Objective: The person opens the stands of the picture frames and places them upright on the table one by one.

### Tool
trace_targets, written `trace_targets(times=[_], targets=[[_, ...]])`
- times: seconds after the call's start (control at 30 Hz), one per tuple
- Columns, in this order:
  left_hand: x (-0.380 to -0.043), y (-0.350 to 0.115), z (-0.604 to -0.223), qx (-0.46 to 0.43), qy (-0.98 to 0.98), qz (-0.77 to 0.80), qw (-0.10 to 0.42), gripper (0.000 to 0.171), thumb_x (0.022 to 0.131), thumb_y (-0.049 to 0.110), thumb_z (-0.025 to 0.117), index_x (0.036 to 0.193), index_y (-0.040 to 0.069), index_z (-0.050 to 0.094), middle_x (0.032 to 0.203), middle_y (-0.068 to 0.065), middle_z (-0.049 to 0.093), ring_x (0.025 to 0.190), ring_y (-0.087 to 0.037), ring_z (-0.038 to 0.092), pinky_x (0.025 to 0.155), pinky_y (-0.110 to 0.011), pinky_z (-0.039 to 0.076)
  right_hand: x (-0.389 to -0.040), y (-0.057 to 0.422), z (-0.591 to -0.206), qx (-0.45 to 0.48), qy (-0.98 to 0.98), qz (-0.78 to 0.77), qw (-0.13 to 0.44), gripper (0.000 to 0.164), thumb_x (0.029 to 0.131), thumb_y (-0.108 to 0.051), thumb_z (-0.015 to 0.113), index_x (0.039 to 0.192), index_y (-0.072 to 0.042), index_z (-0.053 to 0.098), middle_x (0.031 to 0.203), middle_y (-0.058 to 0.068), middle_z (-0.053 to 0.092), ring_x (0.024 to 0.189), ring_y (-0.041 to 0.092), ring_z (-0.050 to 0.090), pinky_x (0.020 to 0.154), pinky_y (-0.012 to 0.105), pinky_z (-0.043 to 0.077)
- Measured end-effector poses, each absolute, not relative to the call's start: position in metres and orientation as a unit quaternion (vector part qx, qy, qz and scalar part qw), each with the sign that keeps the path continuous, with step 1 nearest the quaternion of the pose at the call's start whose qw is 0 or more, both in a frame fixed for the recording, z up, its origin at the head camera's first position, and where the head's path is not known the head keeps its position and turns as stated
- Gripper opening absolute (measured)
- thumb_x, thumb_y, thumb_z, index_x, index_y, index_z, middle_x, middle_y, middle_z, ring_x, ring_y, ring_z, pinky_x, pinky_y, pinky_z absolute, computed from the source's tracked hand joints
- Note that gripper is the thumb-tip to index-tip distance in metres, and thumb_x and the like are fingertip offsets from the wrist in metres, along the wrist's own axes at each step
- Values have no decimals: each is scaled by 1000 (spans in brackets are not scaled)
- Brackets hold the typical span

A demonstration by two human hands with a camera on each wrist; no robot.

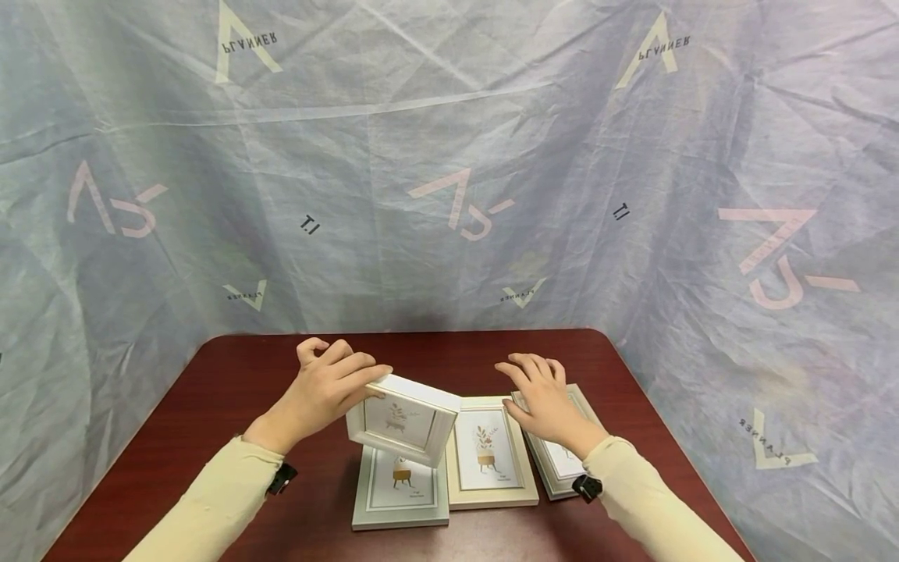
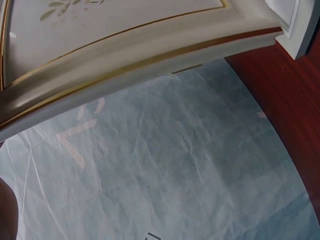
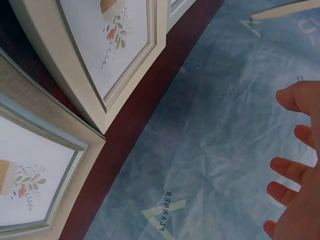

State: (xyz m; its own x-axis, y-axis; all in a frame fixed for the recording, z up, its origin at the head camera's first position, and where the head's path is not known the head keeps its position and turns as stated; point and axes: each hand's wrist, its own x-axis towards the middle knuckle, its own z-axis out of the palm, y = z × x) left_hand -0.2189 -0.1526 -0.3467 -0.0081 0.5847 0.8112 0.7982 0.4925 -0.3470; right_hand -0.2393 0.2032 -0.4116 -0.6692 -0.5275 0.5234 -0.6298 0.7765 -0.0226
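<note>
In the head view my left hand (image 1: 330, 384) pinches a white picture frame (image 1: 403, 420) by its upper left corner, thumb in front and fingers behind. That frame is raised and tilted above a grey-white picture frame (image 1: 400, 499) lying on the table. Its gold-lined moulding (image 2: 150, 52) fills the top of the left wrist view. My right hand (image 1: 544, 398) hovers with spread, slightly bent fingers and holds nothing. Below it lie a cream picture frame (image 1: 488, 460) in the middle and a beige-grey picture frame (image 1: 562, 457) on the right, partly hidden by the hand.
A dark red table (image 1: 232, 390) with rounded far corners carries the frames near its front. Grey-blue printed cloth (image 1: 379, 195) hangs behind and at both sides. The lying frames sit close side by side, the right one turned at an angle.
</note>
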Motion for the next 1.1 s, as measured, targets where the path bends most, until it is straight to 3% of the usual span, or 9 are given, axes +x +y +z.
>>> trace_targets(times=[0.53, 1.1], targets=[[-223, -158, -352, -434, -727, -120, 519, 33, 90, 38, 50, 101, 14, 69, 86, 2, 59, 69, -20, 44, 68, -54, 20, -229, 210, -414, 271, -926, 118, 234, 48, 82, -28, 63, 127, -17, 49, 128, 10, 44, 117, 28, 37, 91, 53, 20], [-229, -166, -357, -379, -767, -138, 500, 33, 91, 38, 49, 101, 14, 69, 86, 1, 59, 70, -22, 42, 71, -57, 20, -217, 194, -425, 299, -914, 137, 238, 54, 80, -34, 64, 127, -15, 49, 124, 9, 45, 114, 27, 38, 86, 50, 22]])
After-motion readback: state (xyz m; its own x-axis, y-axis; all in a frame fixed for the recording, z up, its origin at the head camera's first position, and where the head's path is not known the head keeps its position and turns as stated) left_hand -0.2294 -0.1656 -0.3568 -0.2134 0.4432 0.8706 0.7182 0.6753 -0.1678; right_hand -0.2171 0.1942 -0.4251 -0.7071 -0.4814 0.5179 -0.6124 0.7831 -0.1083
